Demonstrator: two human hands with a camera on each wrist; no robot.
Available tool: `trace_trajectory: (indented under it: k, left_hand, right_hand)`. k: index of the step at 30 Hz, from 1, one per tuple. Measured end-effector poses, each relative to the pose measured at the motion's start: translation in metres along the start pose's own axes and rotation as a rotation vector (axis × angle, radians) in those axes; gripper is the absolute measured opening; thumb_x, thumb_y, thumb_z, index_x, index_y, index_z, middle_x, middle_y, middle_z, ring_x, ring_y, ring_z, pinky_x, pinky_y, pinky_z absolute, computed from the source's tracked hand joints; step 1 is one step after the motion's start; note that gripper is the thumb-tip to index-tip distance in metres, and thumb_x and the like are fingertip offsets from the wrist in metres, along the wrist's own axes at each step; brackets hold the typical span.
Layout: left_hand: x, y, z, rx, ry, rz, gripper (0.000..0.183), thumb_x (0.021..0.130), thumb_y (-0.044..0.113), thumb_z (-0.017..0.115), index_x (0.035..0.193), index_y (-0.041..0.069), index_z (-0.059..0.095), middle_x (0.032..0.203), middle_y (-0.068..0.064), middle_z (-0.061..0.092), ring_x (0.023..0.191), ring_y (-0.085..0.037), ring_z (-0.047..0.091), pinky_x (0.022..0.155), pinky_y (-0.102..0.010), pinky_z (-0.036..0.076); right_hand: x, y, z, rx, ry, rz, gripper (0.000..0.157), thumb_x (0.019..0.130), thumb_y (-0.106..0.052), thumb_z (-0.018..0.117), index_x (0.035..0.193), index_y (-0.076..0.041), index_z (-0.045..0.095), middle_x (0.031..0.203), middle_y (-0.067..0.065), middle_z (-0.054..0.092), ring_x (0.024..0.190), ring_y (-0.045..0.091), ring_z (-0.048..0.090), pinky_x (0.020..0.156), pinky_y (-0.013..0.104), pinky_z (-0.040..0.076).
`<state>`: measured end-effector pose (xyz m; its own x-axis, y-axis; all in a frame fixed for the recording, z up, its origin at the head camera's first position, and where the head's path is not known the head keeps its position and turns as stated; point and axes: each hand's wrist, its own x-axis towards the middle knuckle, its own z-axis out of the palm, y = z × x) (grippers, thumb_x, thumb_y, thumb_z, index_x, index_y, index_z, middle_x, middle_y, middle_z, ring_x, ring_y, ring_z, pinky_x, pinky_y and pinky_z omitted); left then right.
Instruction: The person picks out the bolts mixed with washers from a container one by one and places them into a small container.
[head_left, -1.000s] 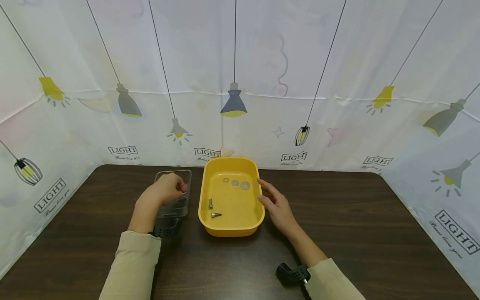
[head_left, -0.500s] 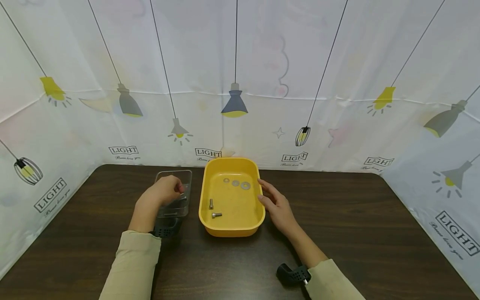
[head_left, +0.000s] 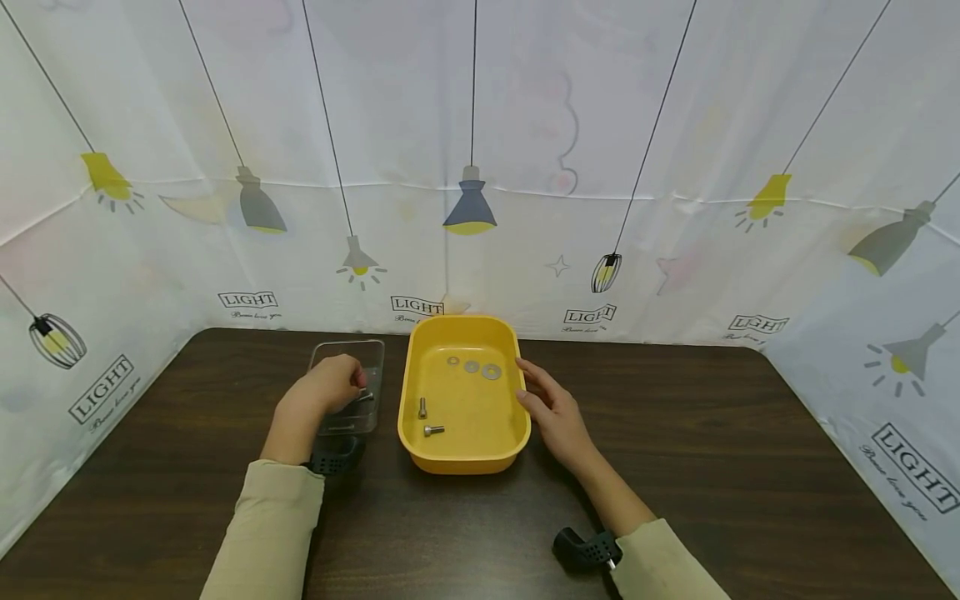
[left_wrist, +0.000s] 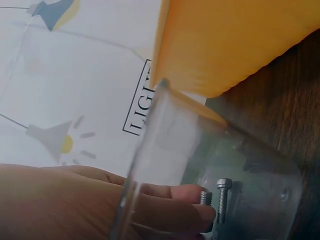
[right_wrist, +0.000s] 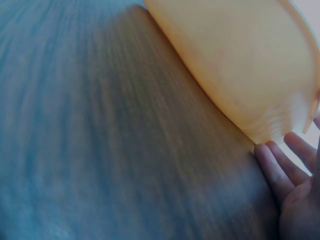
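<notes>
My left hand (head_left: pixel 327 388) reaches down into a clear plastic box (head_left: pixel 377 367) at the left. In the left wrist view, its thumb and fingertips pinch a threaded metal screw (left_wrist: pixel 206 198), partly hidden by the fingers. Close beside stands a second socket-head screw (left_wrist: pixel 224 192) inside the box. My right hand (head_left: pixel 558 417) touches the right side of a yellow tray (head_left: pixel 465 467) with relaxed fingers. Two screws lie at the tray's left, one roughly upright in view (head_left: pixel 422 408) and the other screw (head_left: pixel 433 431) sideways. Several washers (head_left: pixel 471 367) lie in a row farther back.
The dark wood table (head_left: pixel 675 450) carries the box and tray side by side near its back edge. A white curtain (head_left: pixel 525 167) printed with lamps hangs behind and along both sides. Black wrist straps (head_left: pixel 588 547) sit on both forearms.
My left fingertips have moved slightly lower inside the clear box. A screw at their tips shows more plainly now. My right hand and the tray stay as they were.
</notes>
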<state>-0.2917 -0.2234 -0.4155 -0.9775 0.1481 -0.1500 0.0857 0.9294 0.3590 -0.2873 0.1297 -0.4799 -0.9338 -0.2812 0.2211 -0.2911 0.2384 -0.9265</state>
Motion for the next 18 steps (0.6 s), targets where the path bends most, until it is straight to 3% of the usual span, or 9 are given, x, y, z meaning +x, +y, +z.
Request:
trace_trajectory:
  k: [9,18]
  left_hand:
    - [0.0007,0.0003,0.0025,0.008,-0.006,-0.019,0.011,0.089,0.002,0.058,0.094,0.002,0.067,0.088,-0.009,0.064,0.076,-0.022,0.056,0.069,-0.035,0.048]
    - [0.0022,0.0026,0.0035,0.019,0.005,-0.034,0.012,0.089,0.003,0.058,0.092,0.004,0.069,0.088,-0.009,0.066,0.076,-0.022,0.057,0.07,-0.035,0.049]
  right_hand:
    - [-0.0001,0.0,-0.0001,0.002,-0.001,-0.013,0.05,0.104,-0.023,0.054,0.152,-0.016,0.045,0.15,0.018,0.052,0.132,0.036,0.057,0.098,0.043,0.056]
    - [0.0,-0.0017,-0.0004,0.007,-0.006,-0.009,0.05,0.104,-0.021,0.054,0.153,-0.013,0.044,0.15,0.02,0.051,0.132,0.038,0.057,0.098,0.048,0.055]
